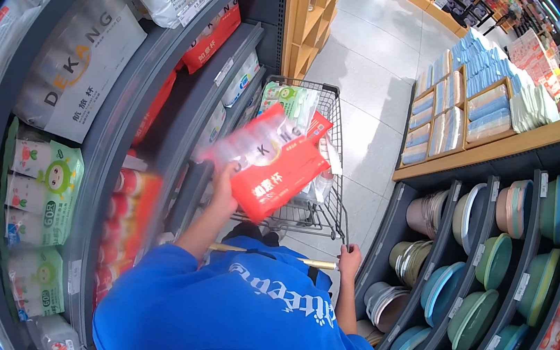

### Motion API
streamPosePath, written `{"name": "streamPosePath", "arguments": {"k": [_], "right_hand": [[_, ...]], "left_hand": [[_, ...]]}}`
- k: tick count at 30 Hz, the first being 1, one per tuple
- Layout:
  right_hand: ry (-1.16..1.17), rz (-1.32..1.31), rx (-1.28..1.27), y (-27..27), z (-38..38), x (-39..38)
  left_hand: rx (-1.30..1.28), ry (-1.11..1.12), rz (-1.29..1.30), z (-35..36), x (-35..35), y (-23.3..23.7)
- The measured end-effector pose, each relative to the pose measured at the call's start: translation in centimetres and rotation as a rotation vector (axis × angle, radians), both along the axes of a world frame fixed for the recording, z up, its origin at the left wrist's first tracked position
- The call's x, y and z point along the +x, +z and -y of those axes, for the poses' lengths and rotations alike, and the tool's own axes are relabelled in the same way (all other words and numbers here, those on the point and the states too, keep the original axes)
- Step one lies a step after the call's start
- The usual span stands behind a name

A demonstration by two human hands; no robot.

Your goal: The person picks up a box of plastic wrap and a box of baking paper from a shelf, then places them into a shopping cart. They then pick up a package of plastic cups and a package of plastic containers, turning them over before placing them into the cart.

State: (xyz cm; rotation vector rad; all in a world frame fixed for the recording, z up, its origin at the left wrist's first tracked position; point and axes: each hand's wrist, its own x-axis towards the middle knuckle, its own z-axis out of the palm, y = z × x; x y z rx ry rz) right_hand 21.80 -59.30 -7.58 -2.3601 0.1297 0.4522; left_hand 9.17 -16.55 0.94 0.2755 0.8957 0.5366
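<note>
My left hand (225,191) grips the lower left edge of a red and clear plastic pack of disposable cups (284,172), printed with white characters. The pack is tilted and held above the wire shopping cart (331,213), hiding part of its basket. At the cart's near right corner my right hand (349,258) is closed around the end of the cart's handle area. Inside the basket lie a green and white pack (281,97), another red pack (319,127) partly covered, and some clear-wrapped goods (325,180).
Shelves (158,83) on the left carry white cup packs (87,67), red packs (213,37) and green packs (44,191). On the right, racks hold stacked bowls (472,321) beneath folded towels (493,117). A tiled aisle floor (377,68) runs ahead past a wooden shelf (306,17).
</note>
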Motion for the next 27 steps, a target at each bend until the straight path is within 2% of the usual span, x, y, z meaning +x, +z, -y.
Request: {"name": "streamPosePath", "arguments": {"k": [2,6,15,18,19,22,23,24,26,27], "right_hand": [[0.003,0.006,-0.003,0.0,0.0,0.1],[0.009,0.023,-0.012,-0.1,0.1,0.3],[0.039,-0.019,-0.062,0.8,-0.1,0.4],[0.009,-0.005,-0.01,1.3,-0.6,0.1],[-0.004,0.007,0.018,1.7,-1.0,0.1],[0.071,0.072,-0.127,4.1,-2.1,0.0],[-0.002,0.011,-0.04,1.0,-0.6,0.3],[0.029,0.032,-0.076,1.5,-0.7,0.1],[0.091,0.072,-0.147,4.7,-2.4,-0.2],[0.075,0.051,-0.132,4.0,-2.1,-0.2]], "left_hand": [[-0.046,-0.017,-0.057,2.0,0.2,-2.2],[-0.086,-0.077,0.002,3.9,0.5,-0.8],[0.188,-0.299,0.434,0.8,0.2,3.4],[0.069,-0.36,0.571,-0.5,-0.2,4.4],[0.043,-0.391,0.593,-0.9,-0.2,3.5],[0.115,-0.544,0.367,0.3,-0.3,-0.2],[0.089,-0.634,0.341,0.8,-0.9,-1.5],[0.064,-0.724,0.317,1.2,-1.6,-2.5],[-0.006,-0.758,0.454,3.8,-2.0,-1.9],[-0.079,-0.763,0.462,4.2,-2.4,-2.1]]}}
